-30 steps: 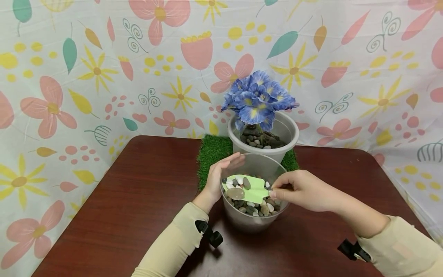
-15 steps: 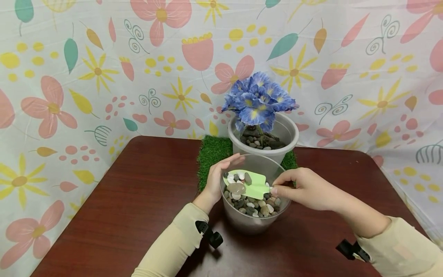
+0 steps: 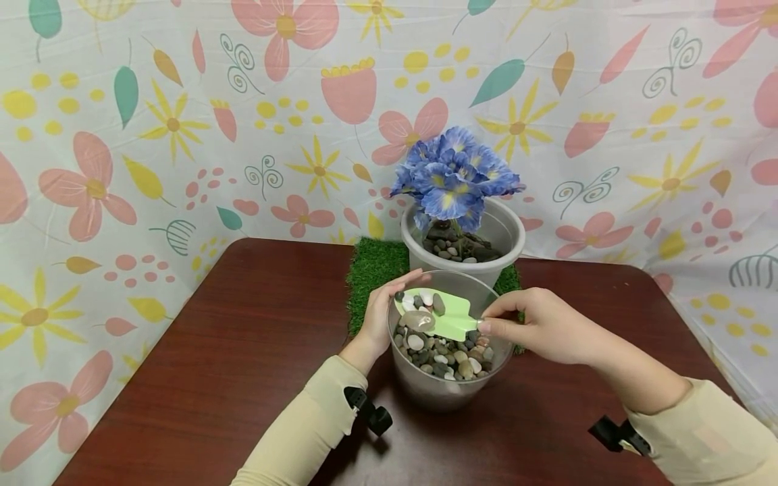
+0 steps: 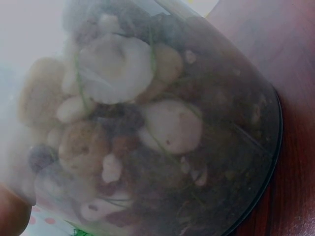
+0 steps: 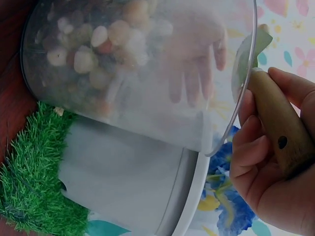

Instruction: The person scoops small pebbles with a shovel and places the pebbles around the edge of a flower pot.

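A clear plastic bucket (image 3: 428,395) of pebbles (image 3: 452,361) stands on the table. My left hand (image 3: 377,317) rests along its left outer wall; through the wall in the right wrist view, its fingers (image 5: 192,81) look straight. My right hand (image 3: 543,327) grips the wooden handle (image 5: 275,113) of a hand trowel at the bucket's right rim. Its light green blade (image 3: 454,316) lies inside the bucket's mouth, above the pebbles, carrying several black, grey and white stones and a larger tan stone (image 3: 419,320). In the left wrist view, stones and dark soil (image 4: 231,147) show through the cloudy wall.
Right behind the bucket, a grey-white flowerpot (image 3: 513,253) holds blue flowers (image 3: 450,179) and dark stones. It stands on a green artificial grass mat (image 3: 378,270). The dark reddish-brown table (image 3: 273,337) ends at a floral-print cloth (image 3: 231,148) behind.
The right hand has raised the loaded trowel slightly away from the pebbles, uncovering more of them below the blade. The left hand stays against the bucket.
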The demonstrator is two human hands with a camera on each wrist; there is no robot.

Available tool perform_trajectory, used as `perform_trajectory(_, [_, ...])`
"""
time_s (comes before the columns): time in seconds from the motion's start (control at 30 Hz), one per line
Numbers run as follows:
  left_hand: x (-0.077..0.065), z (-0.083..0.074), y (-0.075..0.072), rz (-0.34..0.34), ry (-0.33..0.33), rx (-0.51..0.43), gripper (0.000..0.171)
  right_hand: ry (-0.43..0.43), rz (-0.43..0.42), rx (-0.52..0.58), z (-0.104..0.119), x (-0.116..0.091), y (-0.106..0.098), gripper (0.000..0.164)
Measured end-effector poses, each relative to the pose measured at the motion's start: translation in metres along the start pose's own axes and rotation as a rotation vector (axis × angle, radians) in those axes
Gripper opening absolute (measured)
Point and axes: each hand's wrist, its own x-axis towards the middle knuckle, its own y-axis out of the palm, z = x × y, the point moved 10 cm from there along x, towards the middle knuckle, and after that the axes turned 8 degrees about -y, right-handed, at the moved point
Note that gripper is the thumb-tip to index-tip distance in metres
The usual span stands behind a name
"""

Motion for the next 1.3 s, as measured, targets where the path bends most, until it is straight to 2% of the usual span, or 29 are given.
perform_trajectory(0.3, [0.000, 0.003, -0.002, -0.016, -0.053, 0.012, 0.050, 0.010, -0.055, -0.016, -0.001, -0.005, -0.010, 0.010])
perform_trajectory(0.5, [0.000, 0.003, -0.002, 0.006, -0.045, 0.021, 0.051, 0.026, -0.073, -0.011, -0.004, -0.008, -0.013, 0.010])
perform_trajectory(0.97, [-0.001, 0.004, -0.003, -0.026, -0.079, 0.013, 0.050, 0.035, -0.093, 0.006, -0.009, -0.013, -0.018, 0.009])
perform_trajectory(1.3, [0.000, 0.002, -0.002, -0.022, -0.045, 0.020, 0.050, 0.062, -0.108, -0.010, -0.014, -0.013, -0.021, 0.012])
